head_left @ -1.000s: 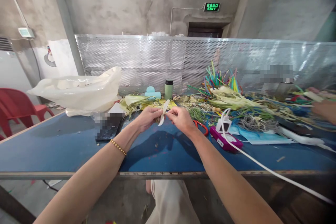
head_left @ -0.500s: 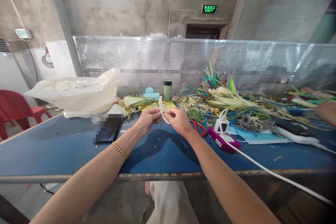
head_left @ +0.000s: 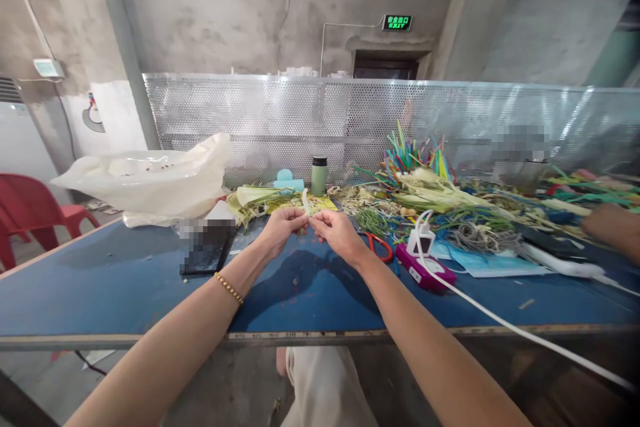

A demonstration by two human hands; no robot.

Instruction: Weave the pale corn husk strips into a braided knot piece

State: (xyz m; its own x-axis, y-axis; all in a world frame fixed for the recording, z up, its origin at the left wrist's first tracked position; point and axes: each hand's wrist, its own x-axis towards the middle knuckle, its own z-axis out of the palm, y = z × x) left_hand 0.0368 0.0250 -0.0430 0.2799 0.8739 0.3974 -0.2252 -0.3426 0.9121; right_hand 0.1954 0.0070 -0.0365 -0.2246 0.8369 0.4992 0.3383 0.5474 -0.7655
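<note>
Over the blue table (head_left: 300, 293), my left hand (head_left: 286, 227) and my right hand (head_left: 334, 232) meet at the fingertips. Both pinch a narrow whitish strip (head_left: 305, 199), which looks like a piece of corn husk; its curved upper end sticks up between them. The strip's lower part is hidden behind the fingers. Just behind the hands lie pale green husks (head_left: 257, 195) and a yellow sheet (head_left: 325, 203). Scissors with red-orange handles (head_left: 384, 250) rest beside my right wrist.
A green bottle (head_left: 319, 177) stands behind the hands. To the left are a large plastic bag (head_left: 145, 180) and a dark tablet-like object (head_left: 215, 250). A purple power strip (head_left: 425, 269) with a white cable sits right, near tangled cords (head_left: 483, 235). Another person's hand (head_left: 613, 227) appears far right.
The whitish strip's lower end, seen below the fingers before, no longer shows. My right-hand fingers have shifted slightly. The other person's hand has moved a little left.
</note>
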